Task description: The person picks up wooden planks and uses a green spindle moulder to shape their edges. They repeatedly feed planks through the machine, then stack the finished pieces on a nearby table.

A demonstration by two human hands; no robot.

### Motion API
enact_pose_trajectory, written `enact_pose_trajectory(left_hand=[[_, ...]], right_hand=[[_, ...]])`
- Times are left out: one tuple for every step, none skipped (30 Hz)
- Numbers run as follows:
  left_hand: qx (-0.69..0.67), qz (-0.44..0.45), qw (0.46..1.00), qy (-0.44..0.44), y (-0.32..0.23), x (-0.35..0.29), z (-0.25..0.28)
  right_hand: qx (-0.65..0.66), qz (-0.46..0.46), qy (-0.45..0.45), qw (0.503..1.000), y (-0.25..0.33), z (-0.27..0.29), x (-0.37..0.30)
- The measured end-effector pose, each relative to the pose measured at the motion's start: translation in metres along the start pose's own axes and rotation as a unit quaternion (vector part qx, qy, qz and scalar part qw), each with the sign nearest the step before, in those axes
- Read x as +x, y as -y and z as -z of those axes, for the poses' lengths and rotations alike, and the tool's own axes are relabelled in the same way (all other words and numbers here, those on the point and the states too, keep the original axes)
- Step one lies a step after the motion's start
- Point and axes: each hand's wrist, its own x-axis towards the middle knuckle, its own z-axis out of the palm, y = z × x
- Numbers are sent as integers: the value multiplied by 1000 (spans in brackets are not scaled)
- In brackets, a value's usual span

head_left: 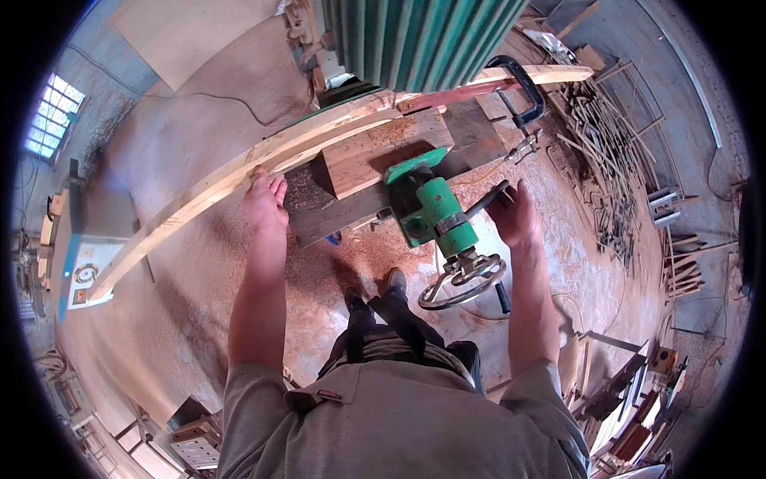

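Note:
My left hand (266, 199) is at the near edge of a long, pale wooden beam (207, 182), its fingers curled and a fingertip against the wood. My right hand (517, 214) is beside the black lever (486, 200) of a green clamping vise (448, 214), with the thumb raised and the fingers spread, partly hidden. The vise's green jaw plate (415, 164) presses near a thick wooden block (359, 164) on the dark metal machine table (335, 209). Sawdust lies on the block. A metal handwheel (463, 282) sits at the vise's near end.
A ribbed green motor housing (419, 40) overhangs the table. A black C-clamp (523, 92) grips the beam's right part. A control box (88, 267) stands under the beam's left end. Metal rods (610, 172) are piled at right. Sawdust covers the floor around my shoes (396, 279).

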Motion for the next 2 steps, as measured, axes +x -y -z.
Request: enact_pose_trajectory(left_hand=[[4, 0, 1000, -3, 0, 0, 2], [1, -2, 1000, -8, -2, 1, 7]], right_hand=[[60, -49, 19, 997, 1, -5, 13], [120, -99, 37, 987, 1, -10, 26]])
